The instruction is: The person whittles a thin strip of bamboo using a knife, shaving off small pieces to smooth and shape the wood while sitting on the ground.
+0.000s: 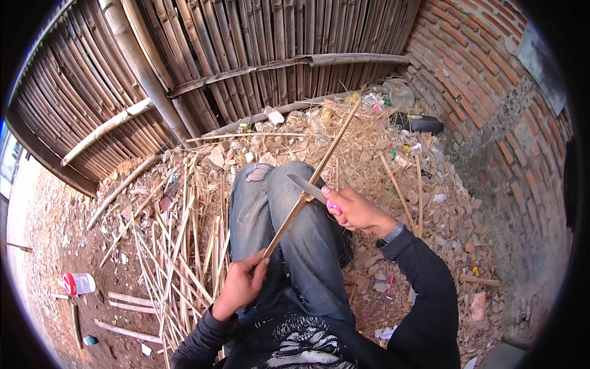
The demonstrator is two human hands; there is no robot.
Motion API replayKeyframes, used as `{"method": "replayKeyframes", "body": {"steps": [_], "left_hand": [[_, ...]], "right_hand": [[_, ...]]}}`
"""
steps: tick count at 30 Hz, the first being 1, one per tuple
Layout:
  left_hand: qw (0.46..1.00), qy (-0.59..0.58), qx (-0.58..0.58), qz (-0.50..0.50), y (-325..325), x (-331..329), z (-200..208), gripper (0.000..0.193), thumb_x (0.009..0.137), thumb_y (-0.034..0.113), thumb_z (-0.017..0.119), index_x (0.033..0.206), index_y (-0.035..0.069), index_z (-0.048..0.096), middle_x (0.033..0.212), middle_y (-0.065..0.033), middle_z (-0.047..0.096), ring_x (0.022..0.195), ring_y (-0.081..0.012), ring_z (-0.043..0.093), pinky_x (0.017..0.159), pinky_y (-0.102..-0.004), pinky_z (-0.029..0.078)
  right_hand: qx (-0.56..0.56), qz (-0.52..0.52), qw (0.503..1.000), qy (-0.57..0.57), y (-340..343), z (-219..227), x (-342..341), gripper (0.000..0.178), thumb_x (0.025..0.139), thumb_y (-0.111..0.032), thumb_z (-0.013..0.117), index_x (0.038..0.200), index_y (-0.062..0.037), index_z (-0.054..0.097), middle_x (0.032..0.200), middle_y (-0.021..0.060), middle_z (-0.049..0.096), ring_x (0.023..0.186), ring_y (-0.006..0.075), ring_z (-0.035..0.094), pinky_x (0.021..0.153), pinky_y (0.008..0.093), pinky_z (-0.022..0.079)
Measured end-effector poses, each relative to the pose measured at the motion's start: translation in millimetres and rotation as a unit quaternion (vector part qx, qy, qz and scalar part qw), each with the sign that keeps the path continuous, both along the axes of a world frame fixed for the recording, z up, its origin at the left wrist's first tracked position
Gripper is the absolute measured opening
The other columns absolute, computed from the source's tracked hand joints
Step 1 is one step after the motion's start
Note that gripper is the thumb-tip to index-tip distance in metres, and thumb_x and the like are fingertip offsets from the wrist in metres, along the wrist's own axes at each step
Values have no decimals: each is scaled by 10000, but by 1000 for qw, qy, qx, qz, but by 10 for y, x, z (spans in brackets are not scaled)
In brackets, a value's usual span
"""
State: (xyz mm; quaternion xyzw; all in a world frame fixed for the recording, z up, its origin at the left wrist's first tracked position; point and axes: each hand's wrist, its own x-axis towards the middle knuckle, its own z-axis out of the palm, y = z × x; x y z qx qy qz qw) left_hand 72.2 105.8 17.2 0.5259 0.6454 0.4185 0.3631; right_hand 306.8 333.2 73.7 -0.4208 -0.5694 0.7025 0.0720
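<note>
My left hand is closed around the lower end of a long split bamboo strip. The strip slants up and away to the right across my jeans-covered knees. A knife with a grey blade and pink handle is gripped in my right hand. Its blade lies across the strip near a thicker, paler joint, pointing left. Whether the edge is cutting into the bamboo cannot be made out.
A pile of split bamboo strips lies to my left. Rubble and shavings cover the ground ahead. A bamboo wall stands in front and a brick wall on the right. A red-and-white tub sits far left.
</note>
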Motion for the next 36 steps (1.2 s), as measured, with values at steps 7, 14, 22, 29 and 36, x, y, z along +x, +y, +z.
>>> {"method": "replayKeyframes", "body": {"steps": [7,14,22,29,36], "left_hand": [[958,-224,-167,-65,84,-211,36,332,1103,252,520,1271,13,678,681,34,577,517,-35,461,477,-225,394],[948,-247,-172,-101,83,-232,43,409,1117,312,475,1333,-2,624,677,30,580,493,-30,461,463,-207,368],[950,-235,-175,-106,55,-217,60,403,1122,313,458,1313,0,624,649,37,549,491,-36,462,462,-210,374],[965,-236,-114,-23,163,-289,190,345,1119,264,474,1260,5,653,654,41,574,475,-30,455,456,-206,375],[739,206,493,410,720,-1711,1544,281,1109,189,498,1270,24,660,794,-39,717,646,-42,578,566,-197,459]], "right_hand": [[-8,-187,962,201,153,170,84,577,1061,-621,432,774,-127,517,553,-80,355,407,21,258,385,214,176],[465,-184,865,53,245,-100,113,509,1065,-492,522,862,-28,569,609,88,575,564,233,603,551,413,442],[602,0,778,-179,-220,-6,-86,518,1005,-498,572,778,-34,606,607,227,631,564,441,654,514,533,508],[547,-81,833,-26,-89,138,-67,457,983,-369,663,702,-26,554,553,129,570,489,316,570,498,436,423],[472,-194,858,61,-85,206,-12,379,932,-228,747,729,-56,476,617,0,471,583,99,403,540,320,360]]}}
